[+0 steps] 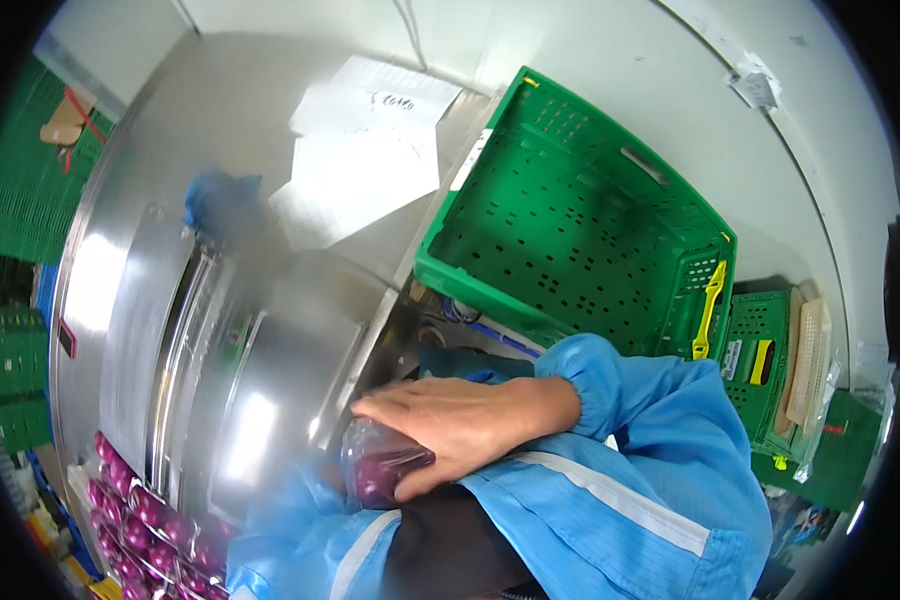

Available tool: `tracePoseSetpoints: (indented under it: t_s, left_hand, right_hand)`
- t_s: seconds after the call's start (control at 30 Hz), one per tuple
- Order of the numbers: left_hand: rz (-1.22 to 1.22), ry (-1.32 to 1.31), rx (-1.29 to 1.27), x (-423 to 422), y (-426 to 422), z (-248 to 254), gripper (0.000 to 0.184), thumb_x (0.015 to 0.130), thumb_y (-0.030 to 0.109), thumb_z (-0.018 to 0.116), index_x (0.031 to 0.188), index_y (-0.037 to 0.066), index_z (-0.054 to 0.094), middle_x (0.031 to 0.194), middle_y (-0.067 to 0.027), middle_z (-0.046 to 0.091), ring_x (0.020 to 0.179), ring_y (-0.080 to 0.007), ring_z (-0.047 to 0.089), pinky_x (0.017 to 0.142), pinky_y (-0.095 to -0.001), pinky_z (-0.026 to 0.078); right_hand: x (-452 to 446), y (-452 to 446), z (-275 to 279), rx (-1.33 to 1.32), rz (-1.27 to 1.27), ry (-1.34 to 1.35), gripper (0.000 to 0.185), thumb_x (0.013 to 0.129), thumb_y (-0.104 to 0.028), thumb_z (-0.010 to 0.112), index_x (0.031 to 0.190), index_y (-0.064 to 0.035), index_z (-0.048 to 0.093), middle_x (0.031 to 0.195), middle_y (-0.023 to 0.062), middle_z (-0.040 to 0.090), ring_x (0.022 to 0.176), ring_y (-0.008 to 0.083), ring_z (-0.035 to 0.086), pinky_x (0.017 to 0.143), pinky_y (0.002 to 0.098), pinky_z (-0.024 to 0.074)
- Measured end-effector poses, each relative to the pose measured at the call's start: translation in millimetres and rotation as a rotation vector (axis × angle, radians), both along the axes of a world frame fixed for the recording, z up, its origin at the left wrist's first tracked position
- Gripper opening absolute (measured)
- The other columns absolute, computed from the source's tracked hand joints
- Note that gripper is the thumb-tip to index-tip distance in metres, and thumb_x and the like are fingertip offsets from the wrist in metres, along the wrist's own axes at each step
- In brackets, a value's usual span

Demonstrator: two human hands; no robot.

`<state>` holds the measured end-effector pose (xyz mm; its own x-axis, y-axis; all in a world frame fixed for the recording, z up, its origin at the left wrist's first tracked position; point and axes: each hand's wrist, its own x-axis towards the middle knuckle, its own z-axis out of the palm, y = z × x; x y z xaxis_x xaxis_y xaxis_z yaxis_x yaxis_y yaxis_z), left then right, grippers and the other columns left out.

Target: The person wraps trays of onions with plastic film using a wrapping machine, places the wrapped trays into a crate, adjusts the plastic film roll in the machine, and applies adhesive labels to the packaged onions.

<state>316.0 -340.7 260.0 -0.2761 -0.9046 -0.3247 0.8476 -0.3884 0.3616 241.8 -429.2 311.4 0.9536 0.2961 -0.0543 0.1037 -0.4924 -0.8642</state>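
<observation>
Near the lower middle of the head view, my right hand (460,415) is wrapped over a clear plastic package (378,465) with dark red-purple round produce inside, close to my body. The hand comes out of a blue elasticated sleeve. My left hand is not visible; only its blurred blue sleeve (290,525) shows beside the package. At the lower left lie several wrapped packs of purple-red round produce (150,530). A steel machine with a flat plate (285,400) stands just left of the package.
An empty green crate (570,220) stands tilted at the upper right, with a yellow strip (708,310) at its side. White papers (370,150) and a crumpled blue item (220,203) lie on the steel surface. More green crates (755,360) stand at right.
</observation>
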Motion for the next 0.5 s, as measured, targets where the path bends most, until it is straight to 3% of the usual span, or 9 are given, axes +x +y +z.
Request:
tracePoseSetpoints:
  t_s: [0.03,0.13,0.23,0.27,0.33,0.37,0.43,0.5]
  left_hand:
    - [0.023,0.082,0.060,-1,-6,0,0.056,0.089,0.035,0.055,0.130,-0.001,0.043,0.125,-0.0184,0.051,0.105,-0.0301,0.057,0.092,-0.0394,0.043]
    - [0.085,0.229,0.178,1,-23,2,0.059,0.089,0.035,0.054,0.134,-0.001,0.040,0.130,-0.0185,0.049,0.110,-0.0307,0.056,0.097,-0.0393,0.042]
    - [0.158,0.174,0.209,11,-32,-3,0.063,0.090,0.036,0.053,0.138,0.000,0.036,0.135,-0.0186,0.046,0.116,-0.0312,0.054,0.103,-0.0393,0.040]
    - [0.198,0.083,0.152,16,-35,-6,0.063,0.090,0.035,0.053,0.138,-0.001,0.037,0.132,-0.0198,0.049,0.114,-0.0313,0.055,0.100,-0.0394,0.042]
    - [0.282,-0.097,0.044,34,-34,-12,0.062,0.089,0.031,0.053,0.138,-0.003,0.037,0.126,-0.0222,0.054,0.112,-0.0315,0.057,0.095,-0.0394,0.046]
    - [0.330,-0.131,0.095,38,-30,-14,0.059,0.089,0.031,0.053,0.135,-0.005,0.041,0.113,-0.0218,0.061,0.104,-0.0314,0.061,0.088,-0.0375,0.049]
    - [0.334,-0.188,0.122,47,-16,-18,0.058,0.089,0.032,0.053,0.132,-0.005,0.045,0.110,-0.0210,0.063,0.099,-0.0305,0.063,0.086,-0.0365,0.050]
    - [0.379,-0.214,0.166,50,2,-31,0.054,0.089,0.031,0.053,0.127,-0.007,0.049,0.104,-0.0196,0.065,0.093,-0.0288,0.064,0.085,-0.0352,0.050]
  right_hand:
    - [7,-13,1,0.042,0.045,0.226,0.077,0.083,-0.045,0.066,0.133,0.0061,0.035,0.125,0.0239,0.052,0.110,0.0378,0.055,0.091,0.0454,0.0458]
    - [-1,-65,2,0.429,-0.112,0.249,0.057,0.086,-0.033,0.066,0.128,0.0010,0.047,0.113,0.0151,0.061,0.100,0.0239,0.060,0.087,0.0348,0.0480]
    - [-20,-129,3,0.427,-0.677,0.238,0.042,0.090,-0.026,0.060,0.125,-0.0028,0.054,0.109,0.0081,0.062,0.097,0.0177,0.059,0.085,0.0318,0.0485]
    - [-24,-155,-33,0.763,-0.896,0.119,0.038,0.093,-0.027,0.055,0.122,-0.0014,0.055,0.109,0.0075,0.062,0.098,0.0160,0.059,0.085,0.0316,0.0492]
    - [-29,-218,-75,1.130,-1.213,0.047,0.040,0.098,-0.037,0.048,0.120,-0.0035,0.054,0.107,0.0088,0.062,0.089,0.0143,0.063,0.075,0.0313,0.0558]
    - [-24,-235,-68,1.069,-1.411,0.079,0.044,0.096,-0.043,0.050,0.120,-0.0059,0.053,0.107,0.0090,0.061,0.085,0.0146,0.064,0.069,0.0306,0.0570]
    - [-35,-303,-156,1.062,-1.639,-0.010,0.067,0.086,-0.049,0.064,0.128,0.0005,0.047,0.114,0.0151,0.056,0.092,0.0218,0.064,0.073,0.0379,0.0577]
    - [-32,-342,-220,1.081,-1.797,0.042,0.062,0.087,-0.050,0.061,0.127,-0.0038,0.049,0.113,0.0145,0.059,0.091,0.0238,0.065,0.079,0.0403,0.0566]
